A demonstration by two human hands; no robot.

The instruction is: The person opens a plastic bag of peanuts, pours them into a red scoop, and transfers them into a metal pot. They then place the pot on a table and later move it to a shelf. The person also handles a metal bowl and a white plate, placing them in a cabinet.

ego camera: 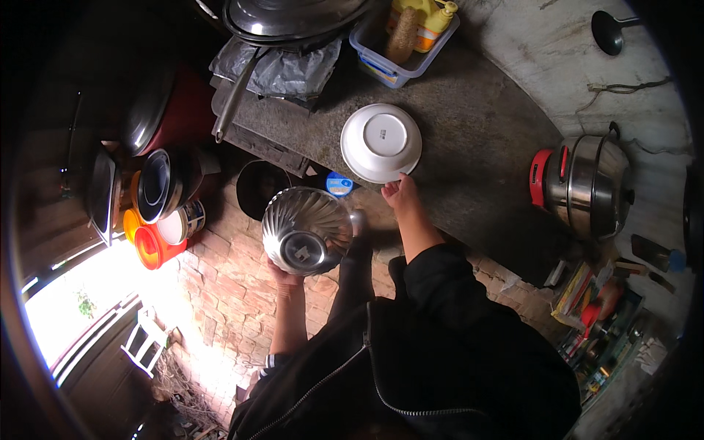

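Observation:
My left hand (285, 275) grips a shiny fluted metal bowl (330, 212) over the brick floor, in front of the counter. Its round base, bearing a small mark, shows towards me. At the counter's front edge my right hand (401, 192) pinches the near rim of a white bowl (360, 140). This bowl is upside down, its foot ring and a small printed mark facing up. Whether it rests fully on the grey counter (456, 121) or is slightly lifted, I cannot tell.
A plastic bin (396, 80) with a yellow pump bottle (432, 27) stands at the back. A lidded pan (297, 16) sticks its handle (234, 104) past the counter edge. Right is a steel steamer pot (583, 184); left, an orange bucket (151, 247). Below the counter is a dark bucket (258, 192).

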